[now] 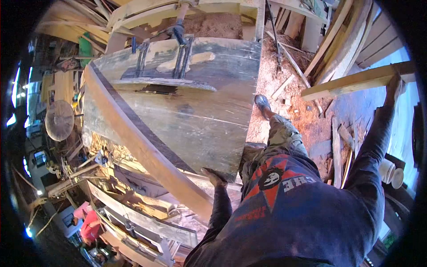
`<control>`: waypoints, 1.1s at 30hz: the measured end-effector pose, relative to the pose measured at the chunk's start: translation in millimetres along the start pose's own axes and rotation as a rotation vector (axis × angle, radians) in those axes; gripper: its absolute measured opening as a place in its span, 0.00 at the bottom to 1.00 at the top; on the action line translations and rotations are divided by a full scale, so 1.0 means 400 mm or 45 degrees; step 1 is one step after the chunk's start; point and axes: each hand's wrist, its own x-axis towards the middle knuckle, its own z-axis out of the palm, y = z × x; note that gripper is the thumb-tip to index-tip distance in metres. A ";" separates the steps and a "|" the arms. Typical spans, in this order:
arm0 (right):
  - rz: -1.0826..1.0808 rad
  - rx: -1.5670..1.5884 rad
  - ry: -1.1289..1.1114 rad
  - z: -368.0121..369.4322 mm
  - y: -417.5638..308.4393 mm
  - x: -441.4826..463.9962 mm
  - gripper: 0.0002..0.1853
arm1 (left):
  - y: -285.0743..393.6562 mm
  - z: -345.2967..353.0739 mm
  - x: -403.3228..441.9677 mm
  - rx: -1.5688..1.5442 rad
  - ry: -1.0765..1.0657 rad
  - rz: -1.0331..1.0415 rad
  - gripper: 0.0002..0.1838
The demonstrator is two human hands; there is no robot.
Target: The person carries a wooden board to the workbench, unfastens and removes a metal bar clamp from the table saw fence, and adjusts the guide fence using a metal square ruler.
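At the right, my right hand (393, 89) is wrapped round a thick squared wooden beam (351, 83), which sticks out level above the floor. My left hand (215, 178) lies at the near corner of a large worn wooden worktable (200, 129), fingers stretched out and holding nothing that I can see. Close beside it, a long curved timber (138, 142) runs diagonally along the table's left side. On the tabletop are a long thin wooden strip (164, 83) and a short pale piece of wood (186, 62).
Wood shavings and offcuts cover the floor (284, 89) around my foot. Long boards (342, 44) lean at the upper right. Stacked timber frames (147, 222) lie at the lower left, with a person in red (91, 226) beyond. A round wooden disc (59, 120) stands at the left.
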 end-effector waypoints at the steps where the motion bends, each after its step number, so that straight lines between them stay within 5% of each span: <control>1: 0.046 0.074 -0.034 0.012 -0.015 -0.003 0.17 | -0.008 -0.019 0.003 0.019 0.073 0.021 0.55; 3: 0.144 0.219 -0.095 0.035 -0.050 -0.011 0.14 | -0.020 -0.046 0.026 -0.005 0.067 0.009 0.55; 8: -0.119 0.767 -0.423 0.064 0.122 0.110 0.16 | -0.054 -0.097 0.070 -0.038 0.024 0.080 0.54; 10: 0.010 0.979 -0.391 0.116 -0.009 0.005 0.21 | -0.057 -0.102 0.081 -0.100 0.151 0.029 0.52; 12: -0.203 0.366 -0.143 0.196 -0.284 -0.212 0.23 | -0.076 -0.140 0.099 0.083 0.046 0.102 0.56; 14: -0.359 0.567 -0.285 0.211 -0.174 -0.189 0.22 | -0.085 -0.128 0.102 -0.197 0.092 0.251 0.47; 16: -0.284 0.502 -0.321 0.250 -0.082 -0.200 0.22 | -0.030 -0.056 0.019 0.037 0.322 0.073 0.43; 18: -0.381 0.319 -0.274 0.325 -0.119 -0.295 0.27 | -0.040 -0.062 0.002 -0.054 0.173 0.171 0.43; 19: -0.432 0.232 -0.256 0.363 -0.139 -0.343 0.30 | 0.003 0.000 -0.053 0.193 0.447 0.053 0.43; 20: -0.474 0.180 -0.250 0.395 -0.144 -0.381 0.32 | -0.040 -0.058 0.013 0.025 0.321 0.189 0.44; 25: -0.128 0.152 -0.468 0.552 -0.075 -0.487 0.35 | -0.026 -0.144 0.071 0.008 0.117 -0.048 0.51; 30: 0.361 0.236 -0.875 0.778 0.215 -0.579 0.41 | 0.006 -0.027 0.027 0.460 0.562 0.065 0.48; 33: 0.731 -0.133 -1.000 0.895 0.292 -0.671 0.42 | 0.008 0.089 0.022 0.673 0.657 0.028 0.48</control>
